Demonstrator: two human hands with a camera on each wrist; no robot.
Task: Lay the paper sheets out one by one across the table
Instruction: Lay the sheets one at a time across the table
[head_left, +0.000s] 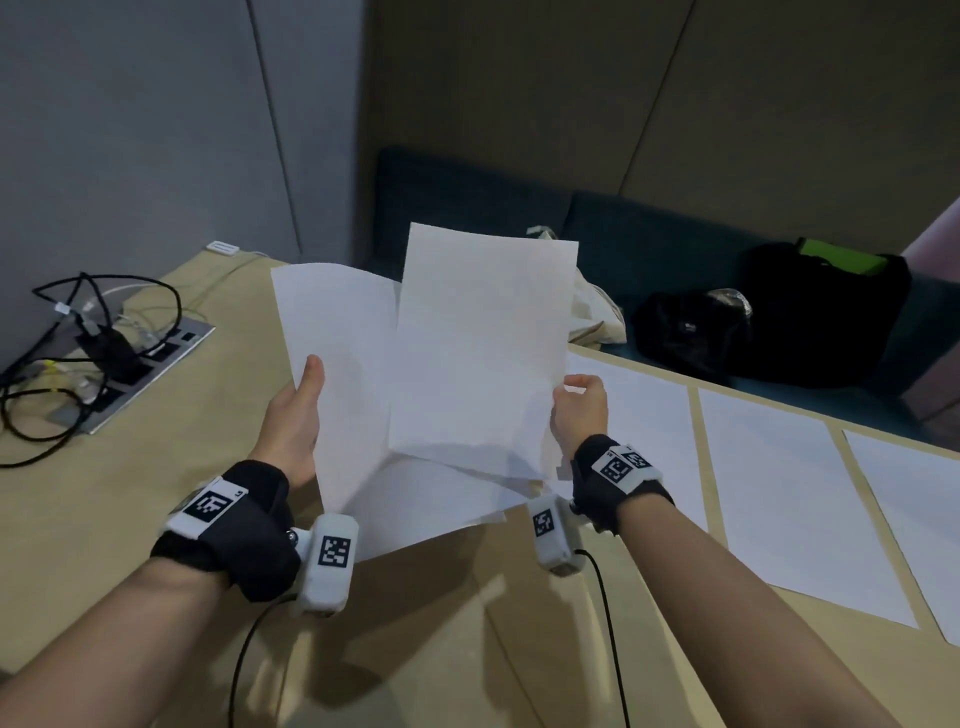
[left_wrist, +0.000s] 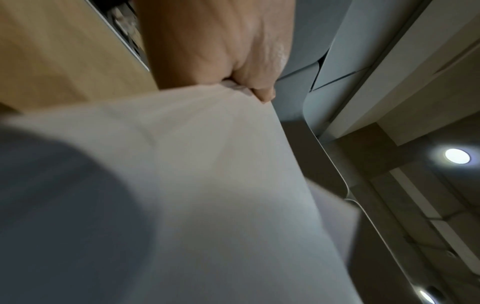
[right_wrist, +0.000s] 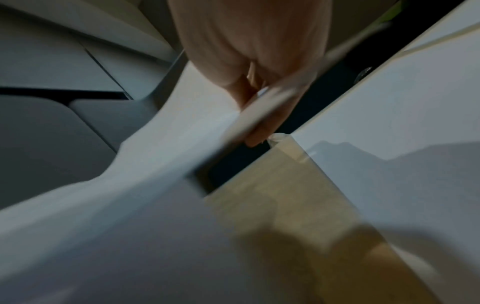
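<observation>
Left hand grips paper stack above tabletop, thumb on top. Right hand pinches single sheet by right edge, long axis away from person, top tilted up. Three laid sheets flat at right, side by side.

The table is tan wood, its far edge running toward 2 o'clock; three white paper sheets lie flat on it in a row along that edge, the first partly hidden, the second beside it, the third cut off at 3 o'clock; narrow strips of wood show between them; at 10 o'clock sits a metal socket panel with tangled black cables plugged in; a white adapter lies at 11 o'clock.
</observation>
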